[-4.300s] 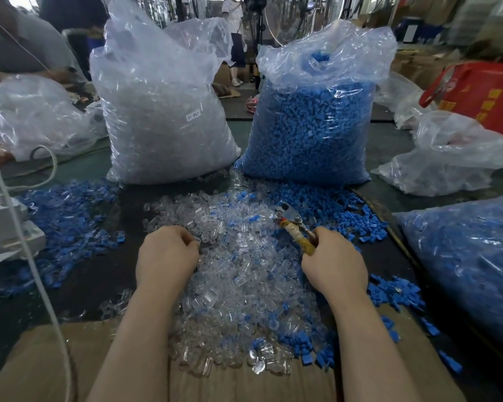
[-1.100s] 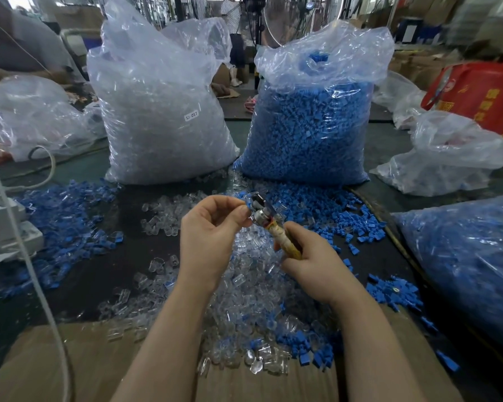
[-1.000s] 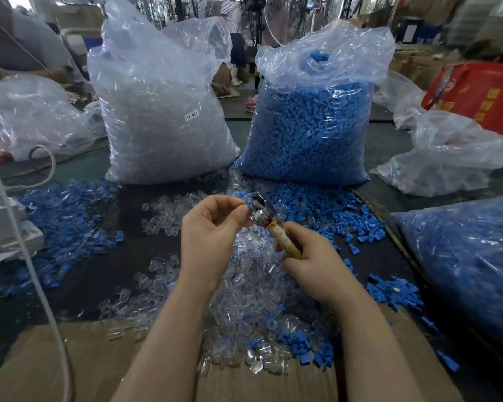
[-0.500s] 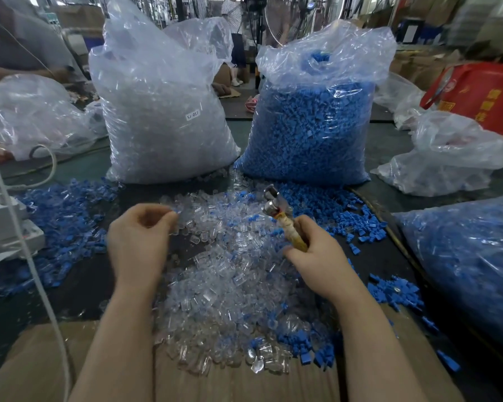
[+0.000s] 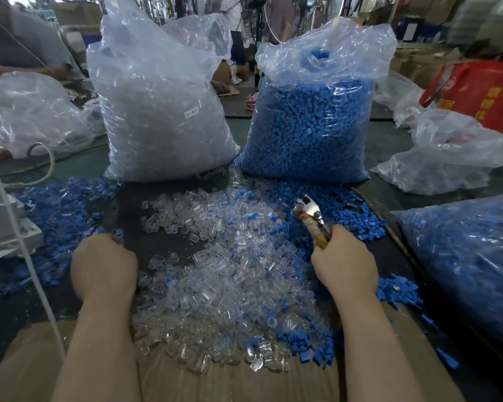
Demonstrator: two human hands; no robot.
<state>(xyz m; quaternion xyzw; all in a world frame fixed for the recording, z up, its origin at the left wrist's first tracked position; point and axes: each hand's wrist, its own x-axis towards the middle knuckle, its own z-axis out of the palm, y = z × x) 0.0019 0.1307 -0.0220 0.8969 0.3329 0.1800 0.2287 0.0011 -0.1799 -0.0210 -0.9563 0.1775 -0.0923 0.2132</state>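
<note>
Working through a table heap of clear pieces [image 5: 224, 256].
My left hand [image 5: 103, 265] curls at the heap's left edge — whether it holds a piece, I cannot tell; my right hand [image 5: 343, 262] grips the cutters [image 5: 312, 221], raised at the far right. Most looks undone.

Two tall sacks: one clear sack [image 5: 163, 117], one blue sack [image 5: 311, 117]. One pliers [image 5: 311, 219], one left hand [image 5: 103, 265], one right hand [image 5: 343, 262]. Loose caps [image 5: 230, 271]: beyond counting.

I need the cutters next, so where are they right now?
In the head view, right of centre: the right hand grips the cutters by the yellow handle, tip up over the loose blue pieces, in front of the blue-filled bag.
</note>
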